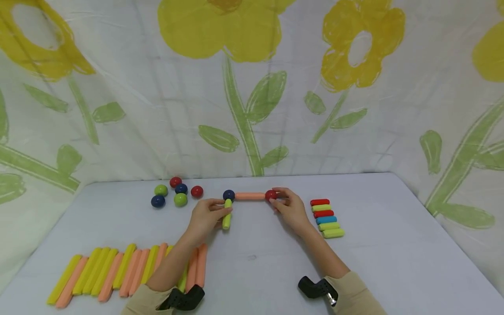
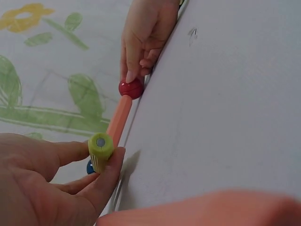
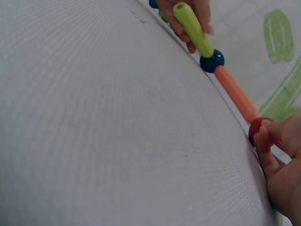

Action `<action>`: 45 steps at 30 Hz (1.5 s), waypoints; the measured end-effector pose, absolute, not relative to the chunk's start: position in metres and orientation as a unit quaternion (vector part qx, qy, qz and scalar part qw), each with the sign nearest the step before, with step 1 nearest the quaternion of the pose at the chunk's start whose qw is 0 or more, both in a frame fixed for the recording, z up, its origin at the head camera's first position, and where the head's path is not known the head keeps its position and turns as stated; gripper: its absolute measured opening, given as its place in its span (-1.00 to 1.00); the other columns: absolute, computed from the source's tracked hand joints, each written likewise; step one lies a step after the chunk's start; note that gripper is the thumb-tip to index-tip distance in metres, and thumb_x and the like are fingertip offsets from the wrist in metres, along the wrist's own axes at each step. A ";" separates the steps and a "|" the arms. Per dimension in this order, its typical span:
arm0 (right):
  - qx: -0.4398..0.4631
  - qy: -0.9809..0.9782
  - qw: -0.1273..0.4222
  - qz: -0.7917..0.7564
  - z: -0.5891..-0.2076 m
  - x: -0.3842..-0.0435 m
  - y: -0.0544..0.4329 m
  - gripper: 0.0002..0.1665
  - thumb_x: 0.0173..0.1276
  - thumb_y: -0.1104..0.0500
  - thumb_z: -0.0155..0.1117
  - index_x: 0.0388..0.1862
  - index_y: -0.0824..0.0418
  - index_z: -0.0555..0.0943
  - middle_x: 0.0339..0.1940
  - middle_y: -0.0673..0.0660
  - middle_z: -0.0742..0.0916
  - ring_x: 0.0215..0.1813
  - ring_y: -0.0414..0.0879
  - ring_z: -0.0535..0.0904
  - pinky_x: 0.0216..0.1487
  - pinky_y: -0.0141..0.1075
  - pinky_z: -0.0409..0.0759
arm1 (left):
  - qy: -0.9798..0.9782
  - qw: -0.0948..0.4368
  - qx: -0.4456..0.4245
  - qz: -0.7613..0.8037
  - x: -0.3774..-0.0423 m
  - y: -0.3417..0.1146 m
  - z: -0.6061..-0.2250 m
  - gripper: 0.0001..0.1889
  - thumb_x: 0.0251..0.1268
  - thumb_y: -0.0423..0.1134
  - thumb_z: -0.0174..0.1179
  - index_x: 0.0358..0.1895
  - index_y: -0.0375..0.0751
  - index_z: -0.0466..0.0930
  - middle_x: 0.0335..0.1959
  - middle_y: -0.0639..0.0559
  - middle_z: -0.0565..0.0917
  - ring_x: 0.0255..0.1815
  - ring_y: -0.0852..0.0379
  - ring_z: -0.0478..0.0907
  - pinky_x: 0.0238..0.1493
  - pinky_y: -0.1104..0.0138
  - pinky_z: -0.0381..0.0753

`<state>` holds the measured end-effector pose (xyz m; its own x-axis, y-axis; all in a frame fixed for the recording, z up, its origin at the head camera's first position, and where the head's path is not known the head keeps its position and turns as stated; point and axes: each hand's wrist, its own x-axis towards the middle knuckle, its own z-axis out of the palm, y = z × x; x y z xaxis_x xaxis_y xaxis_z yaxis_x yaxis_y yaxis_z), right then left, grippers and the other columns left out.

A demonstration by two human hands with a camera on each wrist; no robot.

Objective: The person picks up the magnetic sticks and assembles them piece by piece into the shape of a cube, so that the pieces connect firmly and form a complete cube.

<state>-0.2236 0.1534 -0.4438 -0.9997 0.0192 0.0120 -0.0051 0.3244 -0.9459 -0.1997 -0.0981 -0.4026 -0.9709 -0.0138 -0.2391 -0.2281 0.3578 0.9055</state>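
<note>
An orange rod (image 1: 250,196) joins a dark blue ball (image 1: 229,195) on its left to a red ball (image 1: 270,195) on its right. My left hand (image 1: 205,217) pinches a short yellow-green rod (image 1: 226,216) between thumb and fingers. That rod's far end meets the blue ball, and its grey-centred near end faces the left wrist view. With thumb and fingertips, my right hand (image 1: 292,211) grips the red ball, which shows between the fingers in the right wrist view (image 3: 255,131).
Several loose red, green and blue balls (image 1: 180,200) lie at the back left. A row of long yellow and orange rods (image 1: 104,271) fills the front left, partly under my left forearm. Short coloured rods (image 1: 328,220) are stacked at right. A flowered cloth (image 1: 177,109) hangs behind the table.
</note>
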 end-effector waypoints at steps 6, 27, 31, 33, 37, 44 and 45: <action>0.027 -0.814 0.029 0.579 -0.444 -0.222 0.154 -0.55 0.52 0.24 0.37 0.33 0.32 0.58 0.23 0.34 0.68 -0.29 -0.15 0.63 -0.23 -0.52 0.59 | 0.831 0.094 -0.061 0.545 -0.199 -0.100 -0.402 -0.45 0.37 -0.38 0.39 0.39 -0.44 0.52 0.20 -0.35 0.68 0.11 -0.15 0.69 0.09 0.24 0.77; 0.134 -0.841 -0.052 0.522 -0.438 -0.218 0.155 -0.62 0.48 0.11 0.43 0.19 0.22 0.67 -0.22 0.12 0.81 -0.45 -0.13 0.58 -0.38 -0.38 0.57 | 0.856 0.118 0.068 0.498 -0.197 -0.107 -0.405 -0.63 0.42 -0.53 0.23 0.24 -0.30 0.72 0.21 -0.20 0.72 0.21 -0.13 0.58 0.29 0.03 0.65; 0.153 -0.834 -0.092 0.522 -0.432 -0.214 0.153 -0.47 0.45 0.11 0.46 0.33 0.20 0.59 -0.02 0.23 0.78 -0.46 -0.10 0.64 -0.33 -0.31 0.64 | 0.858 0.117 0.115 0.487 -0.197 -0.106 -0.407 -0.70 0.42 -0.49 0.28 0.15 -0.28 0.77 0.15 -0.15 0.76 0.19 -0.10 0.61 0.33 -0.03 0.62; 0.169 -0.831 -0.102 0.520 -0.431 -0.213 0.151 -0.47 0.45 0.13 0.46 0.34 0.22 0.59 0.03 0.27 0.75 -0.47 -0.11 0.64 -0.33 -0.32 0.65 | 0.858 0.116 0.128 0.484 -0.198 -0.106 -0.409 -0.72 0.42 -0.47 0.30 0.13 -0.27 0.79 0.13 -0.14 0.77 0.19 -0.09 0.62 0.34 -0.04 0.61; 0.180 -0.830 -0.103 0.518 -0.428 -0.211 0.149 -0.57 0.44 0.18 0.45 0.23 0.28 0.66 0.04 0.27 0.73 -0.48 -0.16 0.59 -0.38 -0.37 0.62 | 0.859 0.115 0.141 0.479 -0.199 -0.105 -0.411 -0.71 0.42 -0.46 0.32 0.14 -0.30 0.77 0.11 -0.14 0.78 0.18 -0.09 0.63 0.34 -0.03 0.62; 0.142 -0.828 -0.088 0.536 -0.429 -0.212 0.154 -0.62 0.47 0.22 0.41 0.21 0.31 0.68 0.06 0.29 0.72 -0.44 -0.16 0.63 -0.34 -0.38 0.68 | 0.855 0.110 0.102 0.496 -0.200 -0.109 -0.406 -0.71 0.47 -0.40 0.30 0.19 -0.28 0.75 0.13 -0.14 0.77 0.16 -0.07 0.66 0.28 0.07 0.68; 0.137 -0.826 -0.085 0.540 -0.430 -0.213 0.155 -0.62 0.47 0.23 0.40 0.21 0.31 0.68 0.06 0.29 0.72 -0.42 -0.16 0.65 -0.32 -0.37 0.69 | 0.856 0.107 0.101 0.496 -0.201 -0.111 -0.405 -0.70 0.48 -0.40 0.29 0.20 -0.29 0.74 0.14 -0.16 0.76 0.15 -0.08 0.66 0.26 0.08 0.69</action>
<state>-0.2128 0.1550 -0.4303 -0.9480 -0.3182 0.0072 -0.1344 0.3796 -0.9153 -0.2007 -0.1111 -0.4054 -0.9568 0.2788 -0.0821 0.0671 0.4870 0.8708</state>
